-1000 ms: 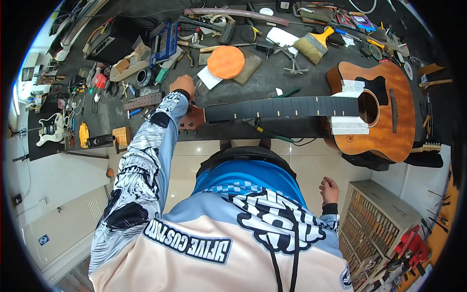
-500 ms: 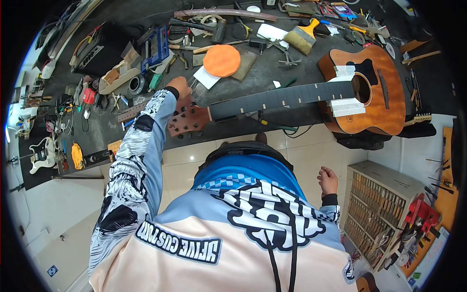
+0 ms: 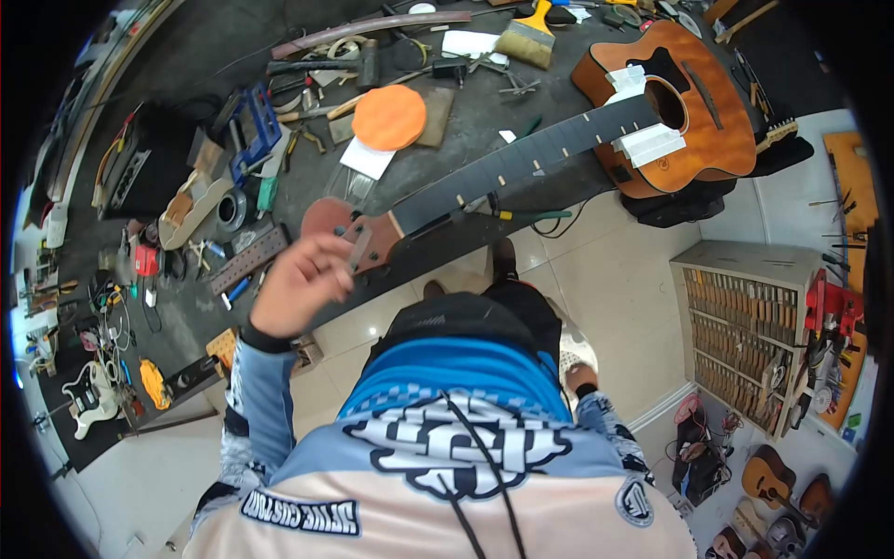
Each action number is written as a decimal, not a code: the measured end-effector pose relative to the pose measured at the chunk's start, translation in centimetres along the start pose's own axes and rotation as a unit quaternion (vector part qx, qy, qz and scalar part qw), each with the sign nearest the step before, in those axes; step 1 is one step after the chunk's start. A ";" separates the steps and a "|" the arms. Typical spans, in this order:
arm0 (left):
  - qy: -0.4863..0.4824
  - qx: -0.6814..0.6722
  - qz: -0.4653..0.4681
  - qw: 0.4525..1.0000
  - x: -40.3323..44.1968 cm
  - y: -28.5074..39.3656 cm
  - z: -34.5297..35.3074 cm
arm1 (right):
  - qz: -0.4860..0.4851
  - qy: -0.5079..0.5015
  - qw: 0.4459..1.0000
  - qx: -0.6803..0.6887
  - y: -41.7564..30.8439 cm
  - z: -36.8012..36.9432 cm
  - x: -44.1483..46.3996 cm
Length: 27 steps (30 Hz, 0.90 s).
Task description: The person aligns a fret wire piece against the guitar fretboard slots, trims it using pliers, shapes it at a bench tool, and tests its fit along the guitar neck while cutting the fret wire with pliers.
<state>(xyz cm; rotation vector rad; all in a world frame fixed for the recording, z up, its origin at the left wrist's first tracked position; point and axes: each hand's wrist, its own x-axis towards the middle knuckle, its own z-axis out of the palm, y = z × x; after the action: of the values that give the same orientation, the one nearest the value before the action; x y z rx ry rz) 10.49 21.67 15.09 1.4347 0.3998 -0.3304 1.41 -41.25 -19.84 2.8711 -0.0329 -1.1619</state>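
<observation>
My left hand is raised over the guitar's headstock, thumb and fingers pinched on a small thin pale strip. What the strip is made of I cannot make out. The acoustic guitar lies on its back along the bench, its dark fretboard running down to the left. White tape or paper pieces cover the top on both sides of the fretboard end. My right hand hangs low beside my right hip, its fingers mostly hidden.
On the dark workbench lie an orange foam pad, a wide brush, pliers, a blue metal tool and a perforated bar. A cabinet of files stands at right. Several guitars are at lower right.
My left hand has come back toward me from beyond the headstock and now holds the thin strip up. My right hand has dropped closer to my hip. The view has shifted.
</observation>
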 end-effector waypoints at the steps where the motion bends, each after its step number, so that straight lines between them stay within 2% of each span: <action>1: -0.052 -0.044 -0.005 0.998 -0.1 -1.1 1.4 | 0.050 -0.053 0.997 0.029 -1.9 -2.0 -1.3; 2: -0.090 -0.048 -0.037 0.994 -0.2 -1.4 2.8 | 0.097 -0.109 0.988 0.056 -4.5 -4.5 -3.9; 3: -0.112 -0.016 -0.078 0.991 -0.1 -2.5 3.9 | 0.102 -0.117 0.987 0.035 -6.3 -5.9 -5.0; 4: -0.150 0.070 -0.049 0.985 0.4 -2.5 5.4 | 0.104 -0.122 0.987 0.016 -7.4 -6.5 -4.7; 7: -0.160 0.167 -0.032 0.972 1.5 -3.2 8.7 | -0.024 -0.067 0.997 0.012 -6.6 -3.1 0.1; 10: -0.129 0.181 -0.082 0.972 3.3 -4.2 10.6 | -0.141 -0.084 0.977 -0.137 -7.0 -3.7 5.9; 12: -0.101 0.172 -0.113 0.973 5.0 -4.8 11.9 | -0.143 -0.191 0.950 -0.203 -6.7 -3.1 10.3; 14: -0.104 0.195 -0.094 0.971 6.9 -4.9 13.3 | -0.111 -0.282 0.929 -0.215 -4.8 0.9 15.0; 16: -0.079 0.188 -0.070 0.977 8.0 -6.1 14.4 | -0.051 -0.349 0.931 -0.090 -2.8 3.5 18.8; 17: -0.075 0.178 -0.070 0.979 8.3 -6.6 14.8 | 0.046 -0.279 0.954 0.104 1.6 14.5 22.0; 20: -0.038 0.160 -0.060 0.985 8.4 -8.4 15.6 | -0.033 -0.295 0.955 -0.006 2.0 8.8 23.8; 23: 0.035 0.139 -0.056 0.988 7.4 -10.5 16.4 | -0.066 -0.267 0.961 -0.015 1.8 5.3 26.6; 25: 0.075 0.110 -0.091 0.987 6.9 -12.4 16.8 | -0.090 -0.239 0.967 -0.014 1.4 3.1 28.5; 27: 0.098 0.102 -0.043 0.989 6.5 -14.5 17.2 | -0.119 -0.206 0.971 -0.012 0.5 1.1 30.2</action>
<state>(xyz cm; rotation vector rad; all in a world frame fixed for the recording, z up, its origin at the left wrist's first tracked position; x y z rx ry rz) 10.86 3.13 0.79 1.6598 0.6025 -0.3070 22.35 -42.92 -41.60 2.6109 0.3167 -1.7688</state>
